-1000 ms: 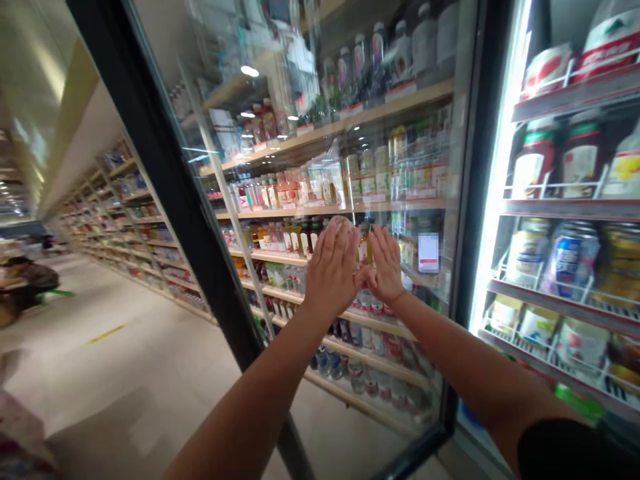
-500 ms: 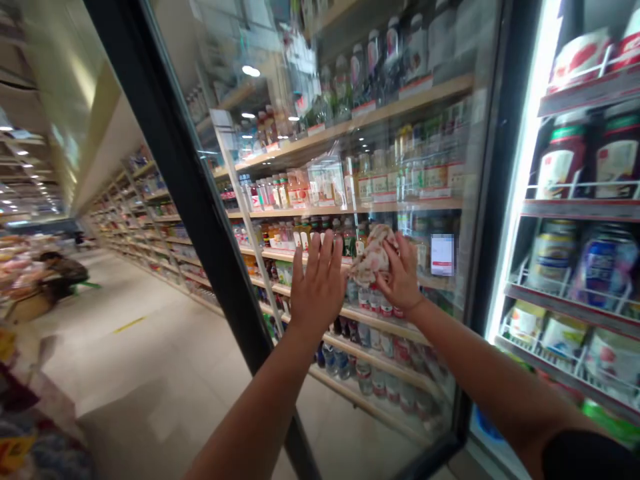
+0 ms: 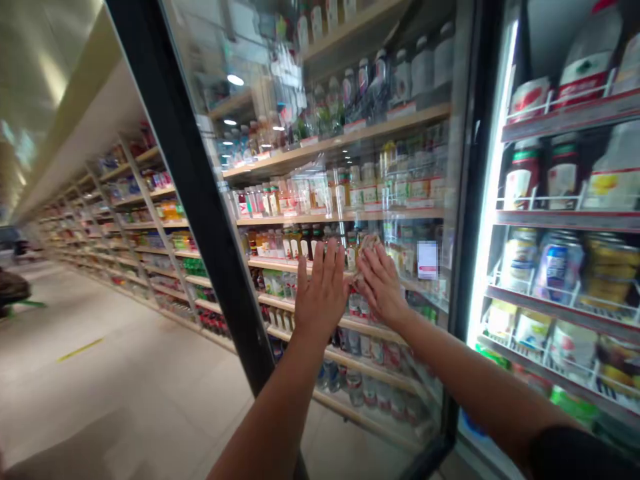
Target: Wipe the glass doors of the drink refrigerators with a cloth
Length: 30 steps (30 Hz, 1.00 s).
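Observation:
A glass door (image 3: 345,200) in a black frame stands swung open before me, with bottles on shelves visible through it. My left hand (image 3: 321,287) lies against the glass, its fingers stretched upward and holding nothing. Just right of it, my right hand (image 3: 383,283) holds a patterned cloth (image 3: 369,241) pressed to the pane. Most of the cloth is hidden under the palm and fingers; a bit shows above the fingertips and at the left side. Toward the door's right edge, a small white sticker (image 3: 427,259) is on the glass.
A lit cooler (image 3: 565,220) with bottles, cans and packs on wire-fronted shelves is at the right. Long store shelves (image 3: 150,220) run back on the left beside a pale floor (image 3: 125,387) with a yellow strip (image 3: 80,349). A person (image 3: 14,288) is partly visible at the far left.
My right hand has gone from bunching the cloth at its right side to lying flatter over it, closer to my left hand. The camera view has shifted rightward.

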Each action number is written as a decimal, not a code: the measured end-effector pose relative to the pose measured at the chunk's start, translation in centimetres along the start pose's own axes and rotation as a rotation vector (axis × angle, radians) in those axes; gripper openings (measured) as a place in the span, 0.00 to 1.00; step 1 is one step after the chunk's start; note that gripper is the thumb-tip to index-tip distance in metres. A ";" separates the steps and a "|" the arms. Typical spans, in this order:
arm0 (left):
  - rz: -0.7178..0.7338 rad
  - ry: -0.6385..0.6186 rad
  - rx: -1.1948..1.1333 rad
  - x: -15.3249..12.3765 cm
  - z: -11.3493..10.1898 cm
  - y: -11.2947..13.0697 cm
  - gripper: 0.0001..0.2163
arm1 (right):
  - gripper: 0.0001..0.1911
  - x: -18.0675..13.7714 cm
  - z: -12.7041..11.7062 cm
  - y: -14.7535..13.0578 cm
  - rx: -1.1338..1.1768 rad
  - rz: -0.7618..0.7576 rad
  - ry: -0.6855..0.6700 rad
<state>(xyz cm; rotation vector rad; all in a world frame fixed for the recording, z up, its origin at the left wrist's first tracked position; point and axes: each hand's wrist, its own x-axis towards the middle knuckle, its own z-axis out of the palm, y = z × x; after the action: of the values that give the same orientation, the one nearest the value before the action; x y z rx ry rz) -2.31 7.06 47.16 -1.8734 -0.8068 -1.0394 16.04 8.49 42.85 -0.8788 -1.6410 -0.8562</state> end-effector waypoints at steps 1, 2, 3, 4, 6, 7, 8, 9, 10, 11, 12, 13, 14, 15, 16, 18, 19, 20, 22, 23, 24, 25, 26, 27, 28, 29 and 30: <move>0.001 0.008 -0.006 0.0 0.1 -0.1 0.36 | 0.39 0.5 0.0 0.8 -0.011 0.020 0.023; 0.001 0.016 -0.010 0.1 0.2 -0.1 0.36 | 0.38 0.9 0.0 1.6 -0.015 0.060 0.059; 0.002 0.024 -0.012 0.1 0.3 -0.2 0.37 | 0.39 1.0 0.1 2.3 -0.011 0.114 0.101; 0.004 0.030 -0.013 0.1 0.3 -0.3 0.37 | 0.39 1.0 0.3 2.7 -0.006 0.174 0.138; 0.006 0.037 -0.010 0.1 0.4 -0.4 0.37 | 0.39 -0.1 0.9 3.0 -0.001 0.266 0.178; 0.007 0.038 -0.008 0.1 0.4 -0.4 0.37 | 0.39 -0.8 1.2 2.9 -0.006 0.282 0.176; 0.007 0.038 -0.008 0.1 0.4 -0.5 0.37 | 0.39 -1.6 1.5 2.8 -0.015 0.279 0.165; 0.007 0.036 -0.010 0.1 0.4 -0.5 0.37 | 0.39 -2.1 1.7 2.8 -0.023 0.267 0.147; 0.006 0.032 -0.016 0.1 0.4 -0.6 0.37 | 0.39 -2.3 1.8 2.8 -0.027 0.252 0.130; 0.005 0.029 -0.026 0.2 0.3 -0.6 0.37 | 0.39 -2.1 1.9 3.1 -0.028 0.238 0.120; 0.003 0.025 -0.038 0.2 0.3 -0.7 0.37 | 0.39 -1.5 1.8 3.4 -0.025 0.230 0.122; 0.001 0.024 -0.050 0.2 0.3 -0.7 0.38 | 0.38 -0.5 1.8 3.9 -0.019 0.229 0.138; -0.001 0.027 -0.060 0.2 0.3 -0.8 0.38 | 0.37 0.6 1.7 4.3 -0.013 0.231 0.164; -0.001 0.036 -0.068 0.2 0.4 -0.8 0.38 | 0.37 1.6 1.6 4.7 -0.010 0.237 0.196; 0.002 0.048 -0.072 0.3 0.4 -0.8 0.37 | 0.36 2.3 1.5 4.9 -0.010 0.245 0.218; 0.011 0.074 -0.073 0.3 0.5 -0.8 0.37 | 0.36 2.5 1.5 4.8 -0.019 0.268 0.222; 0.015 0.086 -0.068 0.3 0.6 -0.8 0.37 | 0.36 1.9 1.5 4.4 -0.025 0.271 0.198; 0.018 0.094 -0.058 0.2 0.6 -0.8 0.37 | 0.37 1.1 1.6 4.0 -0.029 0.252 0.166; 0.023 0.099 -0.027 0.2 0.7 -0.9 0.38 | 0.38 -0.6 1.5 3.3 -0.029 0.143 0.102; 0.027 0.100 -0.008 0.2 0.7 -0.9 0.38 | 0.38 -1.0 1.4 3.3 -0.025 0.072 0.078; 0.034 0.100 0.011 0.2 0.8 -1.0 0.38 | 0.38 -0.9 1.1 3.4 -0.021 0.013 0.059; 0.041 0.101 0.027 0.2 0.8 -1.1 0.38 | 0.38 -0.3 0.9 3.8 -0.021 -0.017 0.051; 0.045 0.103 0.038 0.3 0.8 -1.1 0.38 | 0.38 0.7 0.6 4.2 -0.025 -0.011 0.050; 0.046 0.105 0.043 0.3 0.8 -1.2 0.38 | 0.37 2.0 0.4 4.7 -0.033 0.020 0.055; 0.045 0.107 0.042 0.3 0.8 -1.2 0.38 | 0.36 3.2 0.3 5.0 -0.043 0.061 0.072; 0.042 0.107 0.037 0.3 0.9 -1.2 0.38 | 0.36 4.2 0.2 5.0 -0.051 0.095 0.090; 0.038 0.104 0.032 0.3 0.9 -1.3 0.38 | 0.37 4.7 0.3 4.9 -0.059 0.120 0.103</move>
<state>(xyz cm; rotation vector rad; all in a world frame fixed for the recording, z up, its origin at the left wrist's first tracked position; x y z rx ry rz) -2.91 8.46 47.59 -1.7853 -0.7202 -1.0844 19.28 11.65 47.91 -0.9487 -1.4656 -0.8564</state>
